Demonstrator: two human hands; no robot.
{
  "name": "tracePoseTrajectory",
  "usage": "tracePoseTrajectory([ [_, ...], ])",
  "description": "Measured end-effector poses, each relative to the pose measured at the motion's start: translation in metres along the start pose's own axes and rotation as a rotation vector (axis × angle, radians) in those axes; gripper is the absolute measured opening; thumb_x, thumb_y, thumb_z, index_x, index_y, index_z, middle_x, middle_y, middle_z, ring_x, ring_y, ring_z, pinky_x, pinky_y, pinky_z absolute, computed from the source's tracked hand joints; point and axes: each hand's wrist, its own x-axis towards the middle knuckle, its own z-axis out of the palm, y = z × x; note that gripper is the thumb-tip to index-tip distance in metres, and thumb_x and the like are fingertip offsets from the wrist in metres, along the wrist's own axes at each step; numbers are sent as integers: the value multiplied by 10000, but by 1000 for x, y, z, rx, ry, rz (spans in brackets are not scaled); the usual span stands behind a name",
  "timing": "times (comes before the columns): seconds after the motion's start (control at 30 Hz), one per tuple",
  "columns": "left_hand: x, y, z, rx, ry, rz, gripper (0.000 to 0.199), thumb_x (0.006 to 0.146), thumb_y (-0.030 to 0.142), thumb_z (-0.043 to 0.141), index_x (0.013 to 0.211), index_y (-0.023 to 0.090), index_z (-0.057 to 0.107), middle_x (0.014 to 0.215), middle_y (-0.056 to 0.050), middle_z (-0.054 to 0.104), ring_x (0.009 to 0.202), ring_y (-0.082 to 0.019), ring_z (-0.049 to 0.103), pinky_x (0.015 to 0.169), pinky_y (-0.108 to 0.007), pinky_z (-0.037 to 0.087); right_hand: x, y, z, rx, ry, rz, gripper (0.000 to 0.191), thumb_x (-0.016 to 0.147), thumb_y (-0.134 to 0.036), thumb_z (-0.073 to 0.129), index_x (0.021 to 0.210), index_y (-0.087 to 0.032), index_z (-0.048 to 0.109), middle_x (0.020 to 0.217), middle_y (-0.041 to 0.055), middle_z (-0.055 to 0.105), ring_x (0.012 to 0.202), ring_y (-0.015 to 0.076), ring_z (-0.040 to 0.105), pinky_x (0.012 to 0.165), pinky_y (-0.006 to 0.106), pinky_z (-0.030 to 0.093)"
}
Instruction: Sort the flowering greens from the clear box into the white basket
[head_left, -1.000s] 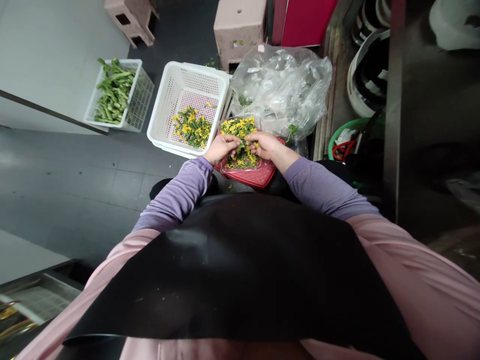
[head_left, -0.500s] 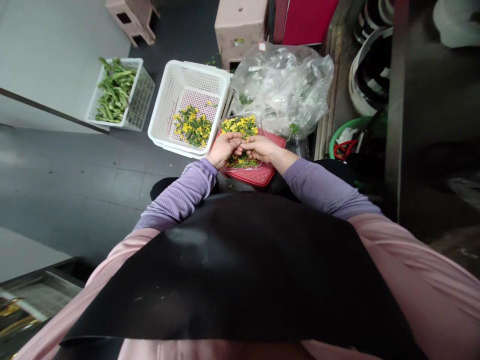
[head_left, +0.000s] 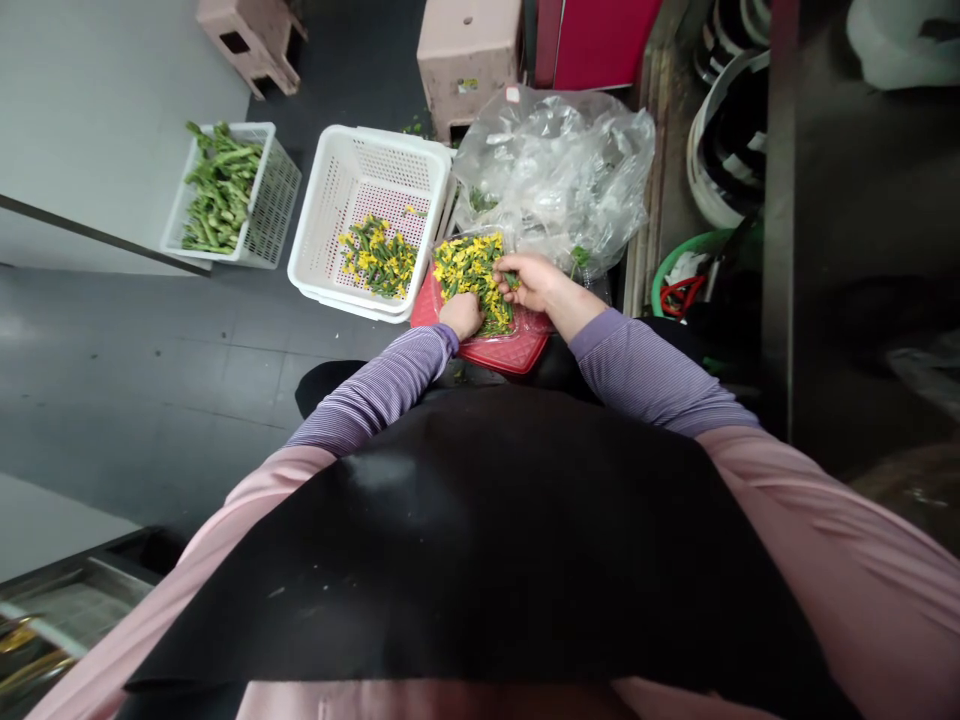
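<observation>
Small green baby cucumbers with yellow blossoms (head_left: 466,264) fill a clear plastic box lying on a red quilted-looking surface (head_left: 504,354). My left hand (head_left: 462,315) is at the near left part of the box, fingers curled down among the cucumbers; the fingertips are hidden. Over the right side of the box, my right hand (head_left: 534,281) pinches a small green baby cucumber (head_left: 512,280) between thumb and fingers. Left of the box, a white perforated basket (head_left: 311,235) holds more blossomed baby cucumbers (head_left: 381,258) on its bottom.
A crumpled clear plastic bag (head_left: 555,170) lies beyond the box. Farther left stands a white basket (head_left: 277,205) of green stalks (head_left: 221,190). Pink stools (head_left: 469,60) stand at the back. To the right are a green-rimmed tub (head_left: 664,275) and a metal edge (head_left: 780,220).
My hands were together over the middle of the box and have moved apart. The left came nearer to me, down into the cucumbers; the right stayed at the right side with a green piece.
</observation>
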Motion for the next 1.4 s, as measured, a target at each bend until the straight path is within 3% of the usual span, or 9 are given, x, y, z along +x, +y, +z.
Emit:
tracePoseTrajectory([
  [0.1,-3,4,-12,-195,-27,-96,159,761,99,695,666,170,588,673,-60,662,720,-185,676,758,-289,538,3,5,-1,-128,15,-32,244,953,-74,514,730,-170,497,598,-20,481,495,74,404,459,198,323],
  [0.2,-14,5,-30,-655,-130,-224,144,837,126,652,708,148,592,603,-13,632,465,-84,523,536,-217,478,8,14,-2,-365,-7,-126,205,882,-47,650,739,-167,564,569,-28,502,487,78,427,460,202,327],
  [0.37,-31,9,-49,-1008,-119,-168,149,818,139,734,769,133,593,591,28,637,387,-36,472,422,-155,399,13,22,-1,-443,-159,-153,201,797,-84,797,791,-168,615,608,-30,577,493,68,452,485,198,363],
  [0.57,-36,13,-67,-806,-37,-11,158,837,86,691,704,128,617,488,44,572,370,-47,477,428,-159,397,14,18,-7,-485,-153,-204,159,809,-11,738,817,-152,665,579,-35,553,487,68,438,472,205,344],
  [0.73,-35,12,-78,-711,-165,70,118,796,90,727,709,118,653,513,15,606,415,-67,519,484,-181,436,8,16,-8,-510,-221,-174,179,795,2,743,792,-156,658,551,-33,551,475,69,424,469,202,339],
  [0.87,-28,2,-70,-694,-147,88,138,866,213,686,768,118,674,587,-6,633,439,-74,515,529,-216,456,-1,6,-7,-437,-244,-136,191,817,28,681,792,-154,632,561,-33,522,473,68,413,456,199,309],
  [1.0,-15,-16,-54,-154,-142,189,230,862,317,709,737,124,715,620,-37,632,618,-146,615,657,-255,472,-11,-8,-7,-249,-182,-157,182,843,17,603,886,-158,631,621,-27,507,496,73,399,471,198,328],
  [1.2,-9,-17,-31,517,-179,475,269,900,141,538,1046,138,764,1047,-134,685,971,-216,662,780,-285,454,-15,-13,-3,-32,-176,-78,190,950,-83,499,778,-158,526,629,-9,468,523,78,407,451,183,312],
  [1.4,1,-26,-36,323,-78,420,183,820,219,652,934,141,770,1023,-106,687,860,-194,649,748,-287,468,-9,-6,-2,-83,-88,-72,227,951,-100,583,753,-172,496,591,-31,455,480,61,370,408,161,263],
])
